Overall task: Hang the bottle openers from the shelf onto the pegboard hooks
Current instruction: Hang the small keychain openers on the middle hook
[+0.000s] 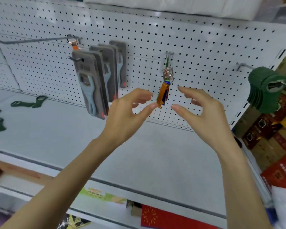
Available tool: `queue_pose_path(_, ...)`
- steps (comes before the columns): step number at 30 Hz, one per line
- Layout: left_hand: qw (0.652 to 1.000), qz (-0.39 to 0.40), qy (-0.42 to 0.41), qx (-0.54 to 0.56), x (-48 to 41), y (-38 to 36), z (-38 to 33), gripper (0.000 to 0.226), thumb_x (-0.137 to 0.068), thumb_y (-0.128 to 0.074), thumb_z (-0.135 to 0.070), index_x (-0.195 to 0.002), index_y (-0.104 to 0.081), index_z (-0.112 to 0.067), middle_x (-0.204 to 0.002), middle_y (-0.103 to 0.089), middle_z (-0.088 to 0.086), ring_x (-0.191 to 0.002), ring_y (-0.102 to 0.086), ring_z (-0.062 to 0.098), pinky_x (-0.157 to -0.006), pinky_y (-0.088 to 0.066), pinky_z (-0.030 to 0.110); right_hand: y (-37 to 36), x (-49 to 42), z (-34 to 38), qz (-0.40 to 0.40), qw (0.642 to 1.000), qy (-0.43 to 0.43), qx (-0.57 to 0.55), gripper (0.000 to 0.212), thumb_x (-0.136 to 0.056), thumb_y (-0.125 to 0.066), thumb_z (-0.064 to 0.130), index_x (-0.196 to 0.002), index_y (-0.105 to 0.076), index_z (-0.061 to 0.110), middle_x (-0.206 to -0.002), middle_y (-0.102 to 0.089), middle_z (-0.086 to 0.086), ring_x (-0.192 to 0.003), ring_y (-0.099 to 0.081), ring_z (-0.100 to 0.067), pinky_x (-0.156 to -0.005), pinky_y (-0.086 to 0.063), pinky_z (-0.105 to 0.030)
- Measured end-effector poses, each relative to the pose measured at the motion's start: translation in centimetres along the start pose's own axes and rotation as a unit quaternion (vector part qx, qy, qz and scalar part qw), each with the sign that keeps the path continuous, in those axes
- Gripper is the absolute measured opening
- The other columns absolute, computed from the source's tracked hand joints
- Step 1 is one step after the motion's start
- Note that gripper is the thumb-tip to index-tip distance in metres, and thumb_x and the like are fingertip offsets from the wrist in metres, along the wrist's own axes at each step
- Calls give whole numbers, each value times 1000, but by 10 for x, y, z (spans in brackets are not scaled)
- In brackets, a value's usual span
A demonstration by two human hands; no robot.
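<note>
Beside the orange opener [162, 95], left hand [127, 118] and right hand [203, 116] spread.

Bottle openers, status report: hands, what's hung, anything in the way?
Left hand open, fingertip at orange opener hanging on middle hook. Right hand open, clear of it. Green openers lying on shelf. Nothing blocking.

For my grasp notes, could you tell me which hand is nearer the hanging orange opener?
Left. The left hand has its thumb tip at the lower left edge of the opener, touching or nearly so; the right hand is to its right across a clear gap.
</note>
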State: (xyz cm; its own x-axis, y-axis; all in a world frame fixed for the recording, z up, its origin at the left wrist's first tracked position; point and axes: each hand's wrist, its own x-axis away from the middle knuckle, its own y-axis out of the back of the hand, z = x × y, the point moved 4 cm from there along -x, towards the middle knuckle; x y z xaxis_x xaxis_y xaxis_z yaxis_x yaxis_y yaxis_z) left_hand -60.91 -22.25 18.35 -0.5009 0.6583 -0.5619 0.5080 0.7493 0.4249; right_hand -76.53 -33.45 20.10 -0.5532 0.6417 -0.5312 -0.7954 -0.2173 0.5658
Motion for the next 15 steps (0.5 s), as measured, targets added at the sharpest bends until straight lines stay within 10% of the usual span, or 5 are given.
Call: queue_pose_path(15,916,196,-120,-329,51,74,67,72,-89,-33,-65,-147,-33,-23,-150,-41,2,-140,-33,19,-117,-17,37,-78,73,15,184,955,-99,211,97,-70,-33,81,-152,-11,35,-160,-8,14,-146,-8,-7,-116,-14,-32)
